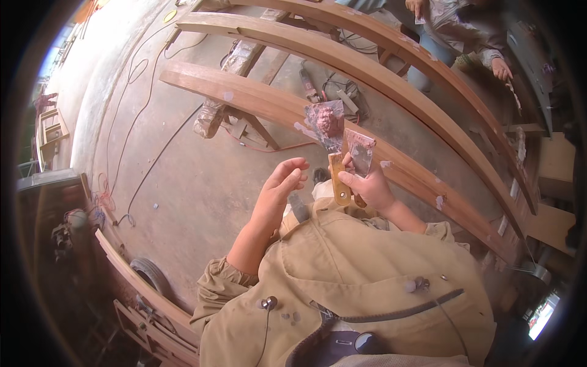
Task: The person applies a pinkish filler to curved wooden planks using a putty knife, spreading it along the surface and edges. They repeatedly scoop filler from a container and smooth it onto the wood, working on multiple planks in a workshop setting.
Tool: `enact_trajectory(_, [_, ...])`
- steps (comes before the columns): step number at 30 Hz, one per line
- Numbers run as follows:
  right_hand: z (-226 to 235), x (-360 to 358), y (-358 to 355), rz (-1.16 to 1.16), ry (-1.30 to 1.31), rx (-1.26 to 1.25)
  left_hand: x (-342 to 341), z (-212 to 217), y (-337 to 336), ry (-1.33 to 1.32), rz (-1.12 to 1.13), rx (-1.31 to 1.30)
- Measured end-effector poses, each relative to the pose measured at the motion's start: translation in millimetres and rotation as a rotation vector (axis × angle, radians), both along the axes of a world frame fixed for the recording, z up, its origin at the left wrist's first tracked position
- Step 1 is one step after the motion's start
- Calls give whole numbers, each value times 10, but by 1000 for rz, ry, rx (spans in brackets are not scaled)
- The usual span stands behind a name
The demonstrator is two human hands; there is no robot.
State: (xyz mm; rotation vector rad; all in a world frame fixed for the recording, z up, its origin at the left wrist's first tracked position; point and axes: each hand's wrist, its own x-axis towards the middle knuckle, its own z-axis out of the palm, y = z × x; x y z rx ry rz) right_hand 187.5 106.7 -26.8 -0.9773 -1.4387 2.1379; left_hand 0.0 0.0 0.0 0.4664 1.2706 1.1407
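Note:
My right hand grips two putty knives by their handles. One has a wooden handle and a blade loaded with pinkish-brown filler. The second blade stands just to its right, also smeared. My left hand is raised to the left of the knives, fingers loosely apart, holding nothing. Both hands hover just in front of a long curved wooden beam with pale filler patches on it.
Two more curved beams lie beyond, resting on trestles. Another person stands at the far beam, one hand on it. Power tools and cables lie on the concrete floor. Timber frames lean at lower left.

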Motion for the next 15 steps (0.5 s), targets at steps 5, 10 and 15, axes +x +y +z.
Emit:
enact_trajectory(5, [148, -554, 335, 91, 61, 88, -196, -111, 454, -202, 53, 47])
enact_trajectory(10, [78, -1004, 558, 95, 140, 128, -520, -3, 857, -228, 36, 57])
enact_trajectory(15, [165, -1549, 758, -50, 1, 41, -1187, -79, 1133, -270, 49, 55])
